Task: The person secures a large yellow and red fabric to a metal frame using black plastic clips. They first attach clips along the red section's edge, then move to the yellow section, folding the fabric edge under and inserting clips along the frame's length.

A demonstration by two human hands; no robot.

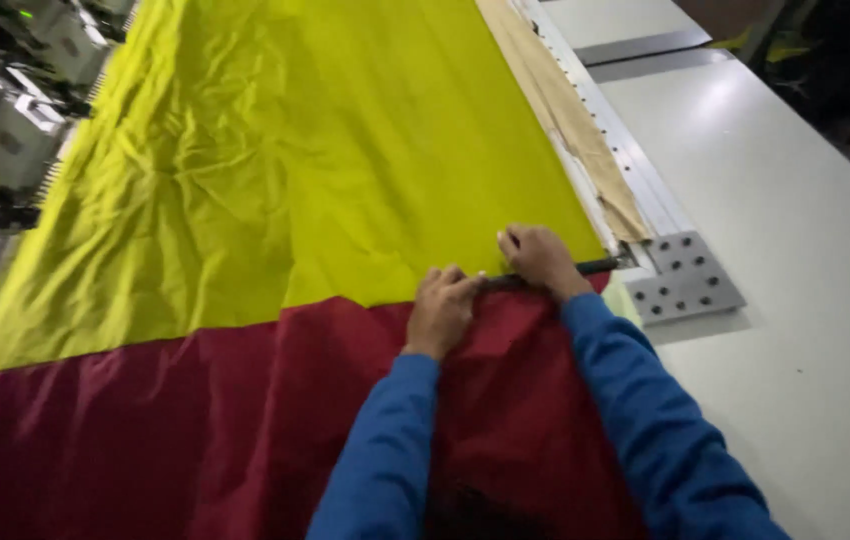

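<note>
- Head view: the left hand [442,310] lies knuckles up with fingers curled, pressing down on the red fabric [195,420] right at its seam with the yellow fabric [325,160].
- The right hand [540,260], just beside it, is closed around a thin dark rod [595,266] that lies along the seam.
- The rod's far end reaches a grey metal bracket [685,280] on the white table [805,300].
- A tan strip [570,120] runs along the yellow fabric's right edge.
</note>
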